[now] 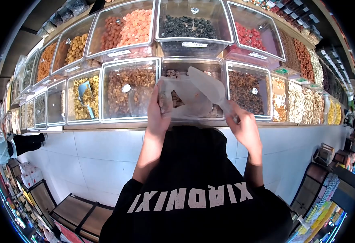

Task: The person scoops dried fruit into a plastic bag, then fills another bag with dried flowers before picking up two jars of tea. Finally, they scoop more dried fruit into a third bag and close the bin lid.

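Observation:
My left hand (pixel 158 109) is closed on a translucent plastic bag (pixel 170 86), with the thumb along its side. My right hand (pixel 244 127) grips the handle of a frosted white scoop (pixel 206 86). The scoop's blade tilts up and to the left, overlapping the bag's right part, and I cannot make out whether it holds anything. Both are over a clear bin (pixel 193 61) in the lower row. Brownish pieces (pixel 175 99) show in it around the bag, but much of the bin is hidden.
Lidded clear bins stand on both sides, one with dark brown dried pieces (pixel 131 87), another with a blue scoop (pixel 85 95) on yellow pieces. Above is a bin of black dried fruit (pixel 189 27). A person (pixel 7 148) stands far left. Wooden benches (pixel 80 214) are behind me.

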Available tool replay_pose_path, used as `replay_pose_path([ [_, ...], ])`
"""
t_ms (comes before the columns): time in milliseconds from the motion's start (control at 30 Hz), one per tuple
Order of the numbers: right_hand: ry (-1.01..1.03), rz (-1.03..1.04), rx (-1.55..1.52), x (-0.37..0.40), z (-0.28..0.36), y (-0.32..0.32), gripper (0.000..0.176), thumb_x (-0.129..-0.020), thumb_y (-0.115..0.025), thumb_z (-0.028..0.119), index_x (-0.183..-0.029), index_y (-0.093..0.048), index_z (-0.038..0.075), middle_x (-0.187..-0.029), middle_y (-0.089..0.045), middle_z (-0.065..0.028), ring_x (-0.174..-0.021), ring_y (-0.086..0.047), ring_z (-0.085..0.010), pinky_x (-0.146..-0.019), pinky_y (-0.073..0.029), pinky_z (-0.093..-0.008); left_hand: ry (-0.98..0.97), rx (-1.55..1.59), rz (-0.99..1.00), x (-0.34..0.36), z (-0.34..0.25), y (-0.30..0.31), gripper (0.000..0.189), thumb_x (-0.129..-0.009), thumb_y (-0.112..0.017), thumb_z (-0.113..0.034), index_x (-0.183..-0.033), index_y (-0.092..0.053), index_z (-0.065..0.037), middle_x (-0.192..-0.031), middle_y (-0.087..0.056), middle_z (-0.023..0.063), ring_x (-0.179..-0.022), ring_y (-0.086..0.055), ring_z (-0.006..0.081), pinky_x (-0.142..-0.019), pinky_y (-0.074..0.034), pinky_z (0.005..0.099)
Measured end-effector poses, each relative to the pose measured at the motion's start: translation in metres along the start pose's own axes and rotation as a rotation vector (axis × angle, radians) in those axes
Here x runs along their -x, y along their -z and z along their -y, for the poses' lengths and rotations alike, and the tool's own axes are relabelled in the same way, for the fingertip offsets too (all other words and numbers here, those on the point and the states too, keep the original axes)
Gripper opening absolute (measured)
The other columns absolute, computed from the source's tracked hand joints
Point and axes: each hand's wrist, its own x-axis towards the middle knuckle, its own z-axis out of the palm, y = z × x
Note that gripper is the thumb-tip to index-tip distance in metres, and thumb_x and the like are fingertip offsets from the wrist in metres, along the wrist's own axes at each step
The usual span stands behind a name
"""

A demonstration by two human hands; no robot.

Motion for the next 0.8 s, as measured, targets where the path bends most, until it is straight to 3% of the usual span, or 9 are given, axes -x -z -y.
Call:
replay_pose_path([
  [33, -0.002, 0.002, 0.002, -0.002, -0.002, 0.001, 0.036, -0.084, -0.064, 0.008, -0.119, -0.063, 0.0, -0.084, -0.067, -0.0242, -0.076, -0.067, -0.042, -0.066, -0.052, -0.0429, 0.0, 0.021, 0.016, 0.001, 0.0, 0.002, 0.041, -0.108, -0.042, -0.029, -0.14, -0.051, -0.007, -0.103, -0.066, -0.0024, -0.076, -0.056, 0.0032, -0.06, -0.042, 0.0179],
  [133, -0.1, 0.082, 0.032, -0.013, -0.005, 0.001, 0.033, -0.086, -0.063, 0.008, -0.118, -0.063, 0.001, -0.081, -0.066, -0.0255, -0.078, -0.067, -0.0429, -0.068, -0.053, -0.0437, -0.002, -0.041, -0.109, 0.006, -0.001, -0.007, 0.042, -0.108, -0.042, -0.031, -0.141, -0.051, -0.007, -0.088, -0.062, -0.0051, -0.062, -0.046, 0.0016, -0.052, -0.033, 0.0181],
  [333, -0.185, 0.111, 0.075, -0.037, -0.085, -0.068, 0.026, -0.089, -0.062, 0.016, -0.108, -0.065, -0.002, -0.083, -0.066, -0.0274, -0.089, -0.065, -0.0472, -0.073, -0.052, -0.0485, 0.01, -0.028, 0.061, 0.016, -0.001, 0.017, 0.044, -0.107, -0.044, -0.031, -0.142, -0.049, -0.006, -0.06, -0.034, -0.0088, -0.048, -0.026, 0.0035, -0.047, -0.024, 0.021],
  [400, -0.375, 0.334, 0.093, -0.063, -0.115, -0.105, 0.028, -0.089, -0.063, 0.019, -0.102, -0.066, -0.006, -0.086, -0.066, -0.0303, -0.096, -0.063, -0.0495, -0.075, -0.051, -0.0498, 0.015, -0.055, 0.022, 0.025, -0.003, 0.022, 0.043, -0.107, -0.045, -0.031, -0.141, -0.05, -0.005, -0.059, -0.029, -0.0088, -0.047, -0.024, 0.0039, -0.047, -0.023, 0.0215],
  [500, -0.356, 0.378, -0.204, -0.085, -0.164, -0.175, 0.032, -0.089, -0.065, 0.022, -0.099, -0.068, -0.008, -0.088, -0.07, -0.0254, -0.09, -0.069, -0.0375, -0.076, -0.053, -0.0437, 0.058, -0.088, -0.094, 0.035, -0.003, 0.023, 0.037, -0.107, -0.046, -0.03, -0.135, -0.054, -0.007, -0.054, -0.028, -0.0077, -0.043, -0.024, 0.0044, -0.042, -0.022, 0.021],
  [533, -0.205, 0.376, -0.37, -0.091, -0.198, -0.21, 0.033, -0.089, -0.065, 0.023, -0.099, -0.069, -0.008, -0.088, -0.071, -0.0229, -0.088, -0.069, -0.0329, -0.076, -0.053, -0.0417, 0.076, -0.094, -0.144, 0.038, -0.003, 0.024, 0.035, -0.107, -0.046, -0.03, -0.131, -0.055, -0.007, -0.053, -0.029, -0.0071, -0.041, -0.024, 0.0045, -0.04, -0.021, 0.0206],
  [600, -0.195, 0.397, -0.696, -0.105, -0.232, -0.253, 0.033, -0.092, -0.064, 0.024, -0.103, -0.069, -0.006, -0.091, -0.071, -0.0188, -0.085, -0.069, -0.0263, -0.076, -0.054, -0.0379, 0.08, -0.116, -0.126, 0.041, 0.0, 0.033, 0.039, -0.104, -0.052, -0.028, -0.136, -0.057, -0.005, -0.059, -0.025, -0.0082, -0.049, -0.025, 0.0046, -0.048, -0.022, 0.0227],
  [667, -0.479, 0.451, -1.024, -0.125, -0.231, -0.285, 0.031, -0.096, -0.061, 0.025, -0.11, -0.067, -0.002, -0.099, -0.07, -0.0153, -0.084, -0.069, -0.022, -0.076, -0.055, -0.0344, 0.078, -0.097, -0.143, 0.041, 0.003, 0.035, 0.038, -0.104, -0.053, -0.028, -0.135, -0.058, -0.006, -0.06, -0.025, -0.0082, -0.05, -0.026, 0.0045, -0.049, -0.023, 0.0225],
  [800, -0.464, 0.268, -0.887, -0.135, -0.191, -0.28, 0.03, -0.097, -0.06, 0.025, -0.101, -0.068, -0.003, -0.086, -0.068, -0.0109, -0.074, -0.066, -0.0199, -0.07, -0.053, -0.0324, 0.059, -0.096, -0.179, 0.043, 0.005, 0.033, 0.037, -0.104, -0.053, -0.027, -0.133, -0.059, -0.006, -0.062, -0.027, -0.0083, -0.052, -0.027, 0.0045, -0.049, -0.024, 0.0224],
])
